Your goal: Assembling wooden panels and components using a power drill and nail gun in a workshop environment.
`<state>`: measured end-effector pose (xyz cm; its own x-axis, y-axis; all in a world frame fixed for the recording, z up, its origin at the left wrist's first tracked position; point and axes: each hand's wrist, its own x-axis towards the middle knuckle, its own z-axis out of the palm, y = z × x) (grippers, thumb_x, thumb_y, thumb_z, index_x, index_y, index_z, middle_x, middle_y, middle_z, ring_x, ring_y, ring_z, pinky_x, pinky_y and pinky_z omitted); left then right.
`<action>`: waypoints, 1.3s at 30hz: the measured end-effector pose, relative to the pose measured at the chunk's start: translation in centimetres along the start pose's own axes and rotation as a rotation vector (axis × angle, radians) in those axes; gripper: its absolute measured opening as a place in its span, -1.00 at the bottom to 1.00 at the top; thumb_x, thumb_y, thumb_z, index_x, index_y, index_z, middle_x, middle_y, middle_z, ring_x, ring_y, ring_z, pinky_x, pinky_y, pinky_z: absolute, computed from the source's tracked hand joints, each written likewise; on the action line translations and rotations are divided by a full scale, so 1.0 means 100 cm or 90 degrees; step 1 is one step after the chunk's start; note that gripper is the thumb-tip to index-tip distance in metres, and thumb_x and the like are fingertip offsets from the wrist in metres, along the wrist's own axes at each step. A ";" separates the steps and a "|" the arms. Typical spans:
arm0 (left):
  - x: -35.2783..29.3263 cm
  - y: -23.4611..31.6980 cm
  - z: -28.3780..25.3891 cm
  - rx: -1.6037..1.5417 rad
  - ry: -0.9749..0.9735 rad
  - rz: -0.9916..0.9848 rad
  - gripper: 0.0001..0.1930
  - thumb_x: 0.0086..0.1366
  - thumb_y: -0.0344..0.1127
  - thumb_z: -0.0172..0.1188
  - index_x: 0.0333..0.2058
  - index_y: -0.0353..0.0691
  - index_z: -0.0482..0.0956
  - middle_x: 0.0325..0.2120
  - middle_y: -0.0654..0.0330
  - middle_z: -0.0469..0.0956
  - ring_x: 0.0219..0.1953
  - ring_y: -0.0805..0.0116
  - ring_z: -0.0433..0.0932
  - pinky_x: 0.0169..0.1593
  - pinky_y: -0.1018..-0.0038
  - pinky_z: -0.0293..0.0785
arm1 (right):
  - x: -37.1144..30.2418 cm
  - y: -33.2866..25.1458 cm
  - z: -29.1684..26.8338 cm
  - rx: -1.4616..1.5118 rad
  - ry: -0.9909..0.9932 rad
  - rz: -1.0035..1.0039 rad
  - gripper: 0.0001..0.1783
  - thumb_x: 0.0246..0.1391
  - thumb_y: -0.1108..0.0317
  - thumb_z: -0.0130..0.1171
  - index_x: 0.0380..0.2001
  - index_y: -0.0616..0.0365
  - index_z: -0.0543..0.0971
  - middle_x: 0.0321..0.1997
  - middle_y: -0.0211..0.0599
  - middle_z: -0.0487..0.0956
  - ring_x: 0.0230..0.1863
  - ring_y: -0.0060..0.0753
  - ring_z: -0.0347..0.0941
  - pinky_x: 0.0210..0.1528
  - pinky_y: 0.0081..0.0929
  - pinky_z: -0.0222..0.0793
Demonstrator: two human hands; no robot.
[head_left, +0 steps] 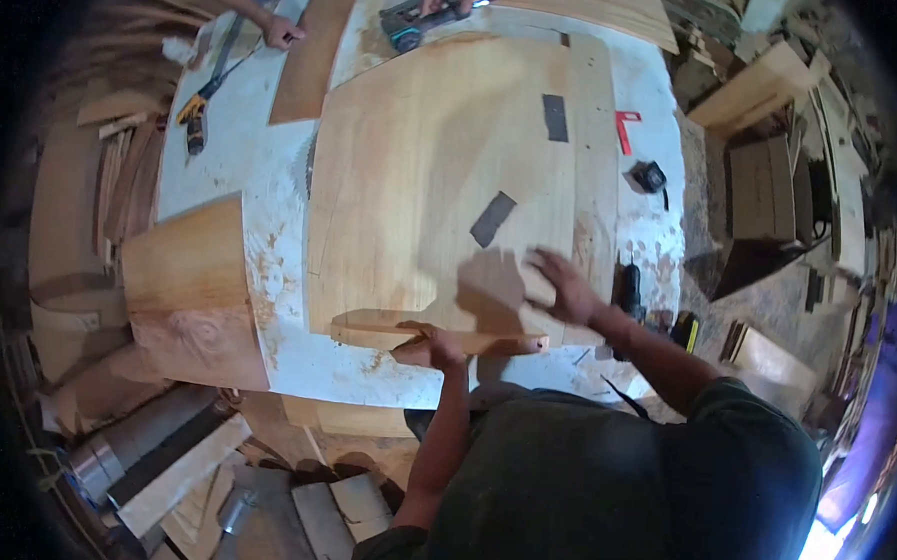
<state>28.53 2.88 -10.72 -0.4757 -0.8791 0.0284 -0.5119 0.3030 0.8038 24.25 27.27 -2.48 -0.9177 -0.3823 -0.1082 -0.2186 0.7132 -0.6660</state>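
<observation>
My left hand [434, 347] is closed around a narrow wooden strip [501, 343], which lies along the near edge of a large pale wooden panel [403, 178]. Over the panel's near right part hovers my right hand [568, 290], fingers apart and slightly blurred, with nothing seen in it. Its shadow falls on the wood. Two dark grey rectangular pieces, like sandpaper, rest on the panel: one piece [492, 219] ahead of my right hand, the other piece [556, 119] farther back.
Across the white table [280, 243], another person's hands show, one near a teal-and-black power tool [420, 24]. A yellow-and-black tool [193, 119] lies left. A red square [625, 133], tape measure [649, 177] and dark drill-like tool [629, 288] lie right. Boards and offcuts crowd the floor.
</observation>
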 end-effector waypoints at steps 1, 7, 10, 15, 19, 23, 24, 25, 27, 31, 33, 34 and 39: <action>0.000 0.007 0.000 -0.094 0.026 -0.001 -0.70 0.23 -0.36 0.13 -0.15 -0.38 0.28 -0.24 -0.08 0.45 -0.26 0.16 0.51 -0.23 0.35 0.50 | -0.027 -0.015 0.004 0.029 -0.014 -0.056 -0.21 -0.11 0.11 0.31 0.16 0.20 0.27 0.25 0.07 0.23 0.28 0.10 0.12 0.28 -0.12 0.10; 0.017 0.002 0.004 0.074 0.005 -0.078 -0.61 0.01 -0.48 0.15 -0.26 -0.45 0.13 -0.33 -0.16 0.29 -0.27 0.03 0.37 -0.20 0.15 0.38 | -0.093 -0.039 0.057 0.014 -0.143 -0.008 -0.31 0.03 0.07 0.18 0.18 0.12 0.26 0.24 -0.03 0.25 0.29 -0.03 0.12 0.33 -0.10 0.00; 0.012 0.011 0.003 0.126 -0.001 -0.115 -0.59 -0.03 -0.44 0.17 -0.31 -0.42 0.12 -0.32 -0.17 0.28 -0.24 -0.02 0.33 -0.19 0.10 0.34 | -0.097 -0.020 0.070 0.013 -0.047 -0.022 -0.54 0.11 0.19 0.06 0.06 0.11 0.36 0.10 -0.14 0.41 0.13 -0.07 0.32 0.17 -0.16 0.21; 0.013 0.007 -0.006 0.149 -0.099 -0.126 -0.47 -0.08 -0.38 0.22 -0.25 -0.40 0.06 -0.19 -0.26 0.19 -0.09 -0.06 0.26 -0.11 0.08 0.33 | -0.100 -0.028 0.070 0.053 -0.003 -0.016 -0.65 0.12 0.23 0.02 -0.04 0.12 0.41 -0.06 -0.20 0.52 -0.03 -0.10 0.44 0.03 -0.21 0.32; 0.024 -0.005 -0.010 0.165 -0.114 -0.081 -0.38 -0.11 -0.28 0.28 -0.22 -0.41 0.05 -0.18 -0.26 0.19 -0.08 -0.07 0.26 -0.08 0.10 0.34 | -0.101 -0.027 0.079 -0.001 0.036 -0.015 -0.63 0.09 0.24 0.05 -0.04 0.11 0.41 -0.06 -0.19 0.53 -0.03 -0.11 0.44 0.04 -0.22 0.33; 0.015 -0.002 -0.016 0.152 -0.214 -0.085 -0.27 -0.14 -0.15 0.36 -0.19 -0.43 0.04 -0.16 -0.27 0.19 -0.03 -0.08 0.24 -0.01 0.13 0.34 | -0.107 -0.022 0.075 -0.016 -0.002 0.072 -0.61 0.04 0.26 0.10 -0.03 0.09 0.41 -0.06 -0.19 0.53 -0.03 -0.12 0.44 -0.01 -0.22 0.37; 0.015 -0.005 -0.016 0.136 -0.263 -0.101 -0.20 -0.16 -0.05 0.37 -0.16 -0.45 0.05 -0.13 -0.28 0.18 0.01 -0.11 0.22 0.04 0.14 0.32 | -0.108 -0.025 0.074 -0.019 -0.005 0.052 -0.61 0.04 0.26 0.10 -0.03 0.09 0.41 -0.06 -0.19 0.53 -0.03 -0.12 0.44 -0.01 -0.22 0.37; 0.026 -0.013 -0.016 0.116 -0.310 -0.114 -0.12 -0.18 0.05 0.38 -0.13 -0.47 0.06 -0.10 -0.29 0.17 0.04 -0.13 0.20 0.09 0.15 0.30 | -0.106 -0.030 0.073 -0.021 0.011 0.065 -0.61 0.03 0.28 0.11 -0.04 0.08 0.41 -0.09 -0.19 0.53 -0.04 -0.12 0.44 -0.04 -0.21 0.38; 0.074 -0.056 -0.019 0.096 -0.406 -0.109 -0.05 -0.17 0.12 0.36 -0.06 -0.49 0.04 -0.05 -0.30 0.15 0.09 -0.15 0.17 0.13 0.14 0.26 | -0.093 -0.051 0.076 -0.023 0.024 0.038 -0.62 0.01 0.30 0.12 -0.06 0.07 0.42 -0.12 -0.20 0.53 -0.05 -0.13 0.44 -0.06 -0.21 0.40; 0.085 -0.066 -0.045 0.083 -0.356 -0.151 0.08 -0.15 0.23 0.30 0.12 -0.50 0.04 0.12 -0.30 0.05 0.19 -0.17 0.09 0.20 0.10 0.16 | -0.091 -0.060 0.082 -0.069 0.024 0.053 -0.63 0.02 0.29 0.11 -0.06 0.09 0.41 -0.12 -0.10 0.50 -0.04 0.00 0.41 -0.01 -0.14 0.35; 0.103 -0.036 -0.065 0.110 -0.344 -0.116 0.06 -0.14 0.19 0.32 0.15 -0.51 0.08 0.14 -0.31 0.07 0.20 -0.16 0.09 0.22 0.10 0.14 | -0.091 -0.062 0.077 -0.198 0.023 0.066 -0.60 -0.01 0.30 0.13 -0.06 0.11 0.41 -0.09 -0.09 0.49 -0.01 0.00 0.39 0.06 -0.14 0.28; 0.120 -0.034 -0.075 0.085 -0.320 -0.009 0.00 -0.12 0.13 0.33 0.12 -0.53 0.12 0.11 -0.31 0.12 0.18 -0.16 0.13 0.21 0.11 0.16 | -0.087 -0.065 0.083 -0.213 0.038 0.106 -0.56 -0.05 0.29 0.15 -0.05 0.13 0.41 -0.09 -0.09 0.49 0.00 0.00 0.38 0.12 -0.15 0.21; 0.236 -0.040 -0.093 0.068 -0.282 0.263 -0.26 0.02 -0.21 0.30 0.08 -0.53 0.20 0.02 -0.27 0.27 0.06 -0.20 0.28 0.17 0.12 0.22 | -0.042 -0.112 0.102 -0.212 0.036 0.091 -0.46 -0.12 0.23 0.26 0.01 0.04 0.42 -0.08 -0.15 0.52 -0.01 -0.02 0.40 0.07 -0.13 0.27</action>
<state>26.00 -22.50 -7.77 -0.8906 -0.4513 0.0570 -0.2793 0.6414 0.7145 33.93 14.90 -2.04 -0.9619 -0.2376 -0.1355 -0.1735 0.9130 -0.3693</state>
